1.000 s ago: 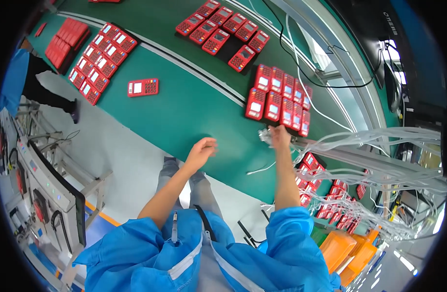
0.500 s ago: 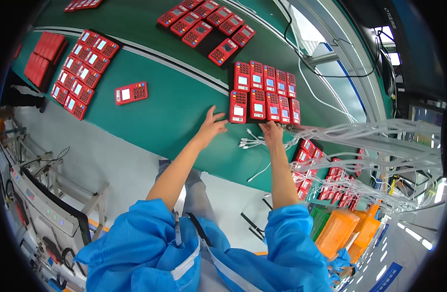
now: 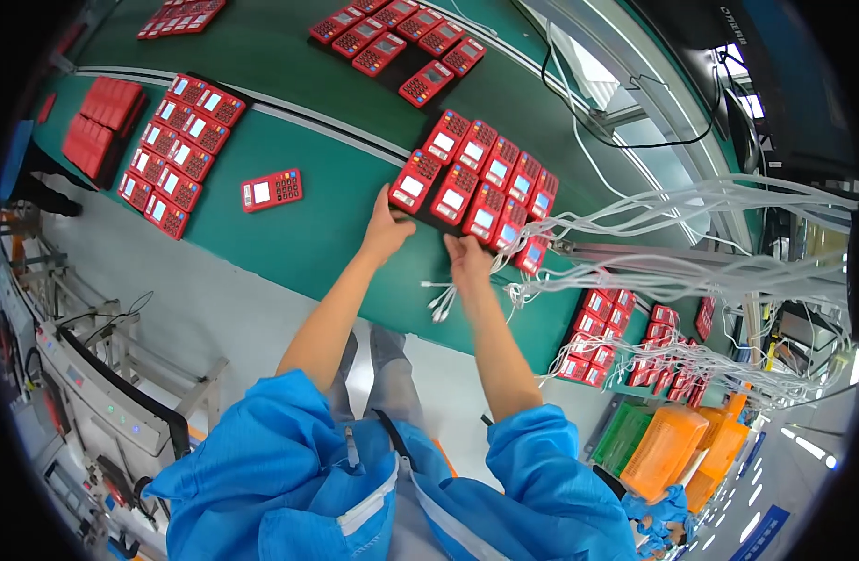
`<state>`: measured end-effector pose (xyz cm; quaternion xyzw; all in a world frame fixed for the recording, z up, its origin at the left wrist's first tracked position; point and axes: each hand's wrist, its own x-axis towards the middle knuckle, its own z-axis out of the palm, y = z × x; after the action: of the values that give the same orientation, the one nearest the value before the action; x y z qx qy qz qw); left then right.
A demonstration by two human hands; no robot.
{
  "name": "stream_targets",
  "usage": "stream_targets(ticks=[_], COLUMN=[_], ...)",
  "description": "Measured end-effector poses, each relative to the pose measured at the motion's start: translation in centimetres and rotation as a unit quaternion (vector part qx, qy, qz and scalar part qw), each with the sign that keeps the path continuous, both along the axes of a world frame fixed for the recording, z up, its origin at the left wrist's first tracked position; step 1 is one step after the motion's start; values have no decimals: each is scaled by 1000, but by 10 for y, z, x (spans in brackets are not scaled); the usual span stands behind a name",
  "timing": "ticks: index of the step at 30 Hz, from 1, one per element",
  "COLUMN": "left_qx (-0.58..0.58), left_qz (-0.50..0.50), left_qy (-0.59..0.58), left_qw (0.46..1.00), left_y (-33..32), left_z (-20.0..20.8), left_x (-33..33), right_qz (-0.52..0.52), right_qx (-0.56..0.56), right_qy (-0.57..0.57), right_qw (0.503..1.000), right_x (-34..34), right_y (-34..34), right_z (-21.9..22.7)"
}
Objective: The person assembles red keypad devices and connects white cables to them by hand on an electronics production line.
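Observation:
Two rows of red card payment terminals, most with lit screens, lie on a black tray set at a slant on the green bench. My left hand has its fingers on the tray's near left corner. Further right, my right hand grips the near edge, its fingertips partly hidden under the terminals. Loose white cable ends lie beside my right hand on the bench. A single red terminal rests by itself to the left.
More terminals fill a tray at the left, beside red terminals lying face down. Others sit across the metal rail. White cables hang over the right side, above further terminals. Orange crates stand low at the right.
The tray of terminals has turned and shifted left, its near right end swinging toward me. My left hand has come onto its corner. My right hand has moved left along with the tray.

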<state>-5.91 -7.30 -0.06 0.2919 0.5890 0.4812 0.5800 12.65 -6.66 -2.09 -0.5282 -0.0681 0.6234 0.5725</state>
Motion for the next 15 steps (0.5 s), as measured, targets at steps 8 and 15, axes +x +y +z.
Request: stream_targets(ticks=[8, 15], left_qx=[-22, 73], left_qz=[98, -71], left_qy=[66, 268], left_qw=[993, 958], left_y=[-53, 20], left_z=[-23, -6], left_x=[-94, -127], right_qz=[-81, 13], right_qx=[-91, -42], right_qy=[101, 244], right_qw=[987, 969], right_x=[-153, -239], right_y=[-125, -141], right_z=[12, -7])
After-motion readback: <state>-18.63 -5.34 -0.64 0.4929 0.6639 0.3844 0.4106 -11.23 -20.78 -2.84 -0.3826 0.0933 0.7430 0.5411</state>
